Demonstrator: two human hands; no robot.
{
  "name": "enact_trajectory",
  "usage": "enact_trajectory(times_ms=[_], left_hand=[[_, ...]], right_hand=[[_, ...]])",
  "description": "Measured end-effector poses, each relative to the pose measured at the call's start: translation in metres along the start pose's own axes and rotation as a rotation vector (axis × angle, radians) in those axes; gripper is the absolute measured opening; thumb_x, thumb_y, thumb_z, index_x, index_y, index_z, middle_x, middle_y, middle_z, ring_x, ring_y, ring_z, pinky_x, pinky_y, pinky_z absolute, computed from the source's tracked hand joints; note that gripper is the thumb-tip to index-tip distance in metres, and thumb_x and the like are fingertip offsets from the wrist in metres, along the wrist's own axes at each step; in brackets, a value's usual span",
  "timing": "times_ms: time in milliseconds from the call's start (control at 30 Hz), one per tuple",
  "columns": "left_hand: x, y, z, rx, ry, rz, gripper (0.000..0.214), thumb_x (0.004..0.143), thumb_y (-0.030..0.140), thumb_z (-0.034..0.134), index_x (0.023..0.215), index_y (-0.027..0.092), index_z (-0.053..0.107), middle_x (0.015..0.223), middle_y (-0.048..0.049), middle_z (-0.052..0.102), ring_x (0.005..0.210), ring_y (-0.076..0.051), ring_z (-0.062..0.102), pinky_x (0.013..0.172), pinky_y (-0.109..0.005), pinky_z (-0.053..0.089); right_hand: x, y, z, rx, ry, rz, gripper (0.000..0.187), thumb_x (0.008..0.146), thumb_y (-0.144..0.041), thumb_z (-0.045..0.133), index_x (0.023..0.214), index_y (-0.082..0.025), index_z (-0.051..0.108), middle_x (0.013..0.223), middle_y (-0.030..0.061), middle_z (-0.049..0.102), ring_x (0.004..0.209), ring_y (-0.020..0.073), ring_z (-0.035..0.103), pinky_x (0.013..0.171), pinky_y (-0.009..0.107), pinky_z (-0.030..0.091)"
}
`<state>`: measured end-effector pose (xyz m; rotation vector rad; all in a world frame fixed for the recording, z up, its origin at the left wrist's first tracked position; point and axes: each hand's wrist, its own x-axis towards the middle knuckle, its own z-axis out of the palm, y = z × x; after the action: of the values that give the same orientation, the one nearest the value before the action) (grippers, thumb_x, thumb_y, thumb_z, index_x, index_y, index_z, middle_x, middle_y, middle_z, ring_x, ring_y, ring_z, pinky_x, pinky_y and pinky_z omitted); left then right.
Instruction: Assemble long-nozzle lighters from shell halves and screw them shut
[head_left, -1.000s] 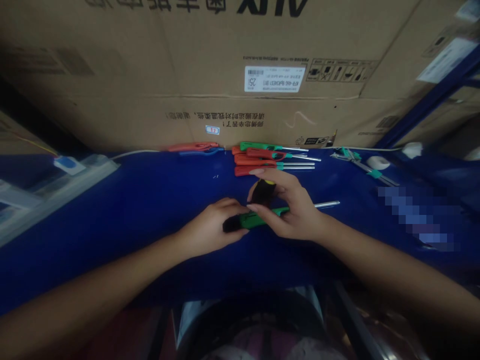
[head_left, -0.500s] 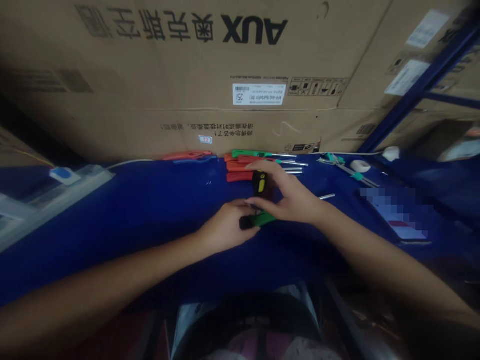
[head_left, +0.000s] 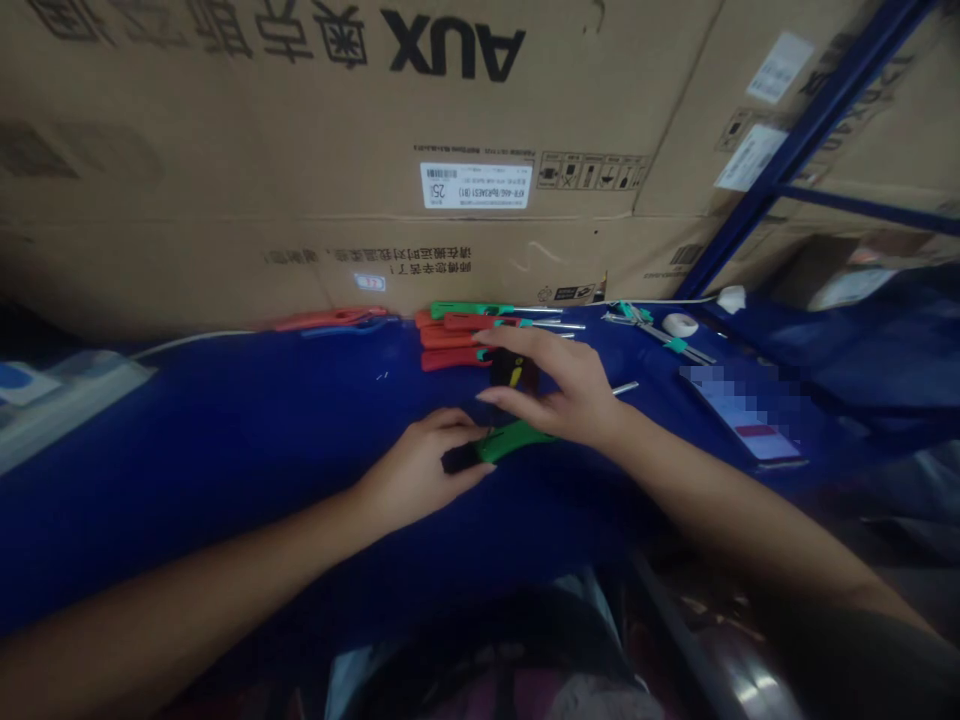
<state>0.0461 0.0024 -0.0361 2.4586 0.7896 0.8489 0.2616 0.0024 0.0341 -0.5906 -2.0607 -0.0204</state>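
Note:
My left hand (head_left: 420,460) pinches the black end of a green-handled long-nosed lighter (head_left: 517,438) between thumb and fingers. The handle slants up to the right and passes under my right hand (head_left: 566,385). A metal rod (head_left: 626,388) shows beyond that hand, seemingly the lighter's nose. My right thumb and fingers close round a dark tool (head_left: 516,370) with a yellow mark, held just above the green handle. Whether tool and handle touch is hidden. Behind it lie several red lighters (head_left: 450,358) and a green one (head_left: 469,309), their metal noses pointing right.
A large cardboard box (head_left: 315,180) stands along the back of the blue table (head_left: 247,430). To the right lie teal-marked rods (head_left: 660,335), a white roll (head_left: 680,325) and a phone (head_left: 742,415). Red-and-blue pieces (head_left: 337,320) lie at back left, a clear plastic bag (head_left: 90,395) further left.
The view has swung to the right, so everything sits further left. My right thumb has lifted slightly from my left fingertips, and more of the green handle shows.

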Motion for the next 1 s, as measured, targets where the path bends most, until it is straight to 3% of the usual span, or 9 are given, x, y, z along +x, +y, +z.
enact_trajectory(times_ms=[100,167,300,367,500,600,767,900,1000], left_hand=[[0.0,0.0,0.0,0.014,-0.007,0.025,0.023,0.088,0.026,0.073,0.111,0.021,0.074,0.103,-0.0053,0.071,0.096,-0.021,0.069,0.093,-0.038,0.058],[0.0,0.0,0.0,0.012,-0.003,0.019,0.022,0.088,0.026,0.073,0.109,0.02,0.075,0.104,-0.0057,0.071,0.097,-0.021,0.07,0.093,-0.038,0.059],[0.0,-0.002,0.001,0.011,0.001,0.005,0.026,0.087,0.029,0.074,0.112,0.021,0.074,0.108,-0.007,0.071,0.1,-0.023,0.07,0.094,-0.041,0.059],[0.0,-0.002,0.002,0.006,0.006,0.009,0.027,0.087,0.03,0.074,0.113,0.022,0.074,0.109,-0.0069,0.071,0.101,-0.023,0.07,0.095,-0.041,0.058],[-0.001,-0.002,0.002,-0.011,0.0,0.004,0.025,0.088,0.029,0.073,0.113,0.021,0.075,0.107,-0.0064,0.071,0.098,-0.022,0.07,0.094,-0.038,0.058],[-0.002,-0.002,0.002,-0.006,-0.007,-0.001,0.025,0.088,0.029,0.073,0.112,0.021,0.075,0.109,-0.0076,0.071,0.101,-0.023,0.07,0.096,-0.04,0.058],[-0.001,-0.001,0.002,0.0,-0.006,0.005,0.03,0.088,0.03,0.074,0.117,0.021,0.073,0.108,-0.0074,0.071,0.1,-0.023,0.069,0.095,-0.041,0.057],[0.0,0.001,0.0,-0.014,-0.022,0.011,0.026,0.088,0.026,0.073,0.114,0.02,0.074,0.104,-0.006,0.069,0.096,-0.021,0.068,0.092,-0.038,0.057],[0.0,0.003,-0.001,-0.015,-0.02,0.006,0.025,0.088,0.026,0.074,0.112,0.019,0.075,0.104,-0.0058,0.069,0.097,-0.021,0.068,0.092,-0.037,0.057]], right_hand=[[0.003,-0.006,-0.002,0.171,-0.15,0.136,0.04,0.106,-0.023,0.04,0.145,-0.023,0.049,0.136,0.0106,0.065,0.089,0.0138,0.073,0.077,0.028,0.062],[0.004,-0.008,-0.004,0.265,-0.221,0.145,0.04,0.106,-0.023,0.039,0.145,-0.023,0.048,0.132,0.0092,0.066,0.084,0.0115,0.072,0.071,0.025,0.061],[0.001,-0.006,-0.005,0.015,-0.04,-0.091,0.034,0.093,-0.037,0.069,0.124,-0.023,0.065,0.105,0.0041,0.076,0.088,0.0155,0.073,0.076,0.025,0.06],[0.001,-0.008,-0.006,-0.111,0.016,-0.151,0.034,0.093,-0.036,0.069,0.123,-0.022,0.065,0.102,0.0046,0.077,0.085,0.0165,0.074,0.076,0.026,0.06],[0.004,-0.016,-0.009,0.168,-0.125,0.038,0.037,0.101,-0.02,0.049,0.137,-0.018,0.057,0.122,0.0097,0.072,0.105,0.0183,0.072,0.085,0.03,0.061],[0.006,-0.015,-0.006,0.374,-0.118,0.089,0.034,0.096,-0.021,0.063,0.13,-0.018,0.063,0.109,0.0069,0.075,0.092,0.0166,0.073,0.068,0.025,0.06],[0.003,-0.005,0.0,0.094,0.101,-0.084,0.037,0.086,-0.028,0.078,0.121,-0.021,0.07,0.099,0.0061,0.075,0.086,0.0195,0.069,0.078,0.033,0.06],[0.005,-0.004,-0.005,0.32,-0.149,0.16,0.035,0.106,-0.028,0.043,0.137,-0.021,0.058,0.121,0.0082,0.071,0.075,0.0115,0.069,0.069,0.026,0.06],[0.005,0.0,-0.007,0.403,-0.14,0.194,0.031,0.104,-0.029,0.05,0.131,-0.018,0.062,0.11,0.0062,0.073,0.066,0.0083,0.067,0.057,0.019,0.056]])
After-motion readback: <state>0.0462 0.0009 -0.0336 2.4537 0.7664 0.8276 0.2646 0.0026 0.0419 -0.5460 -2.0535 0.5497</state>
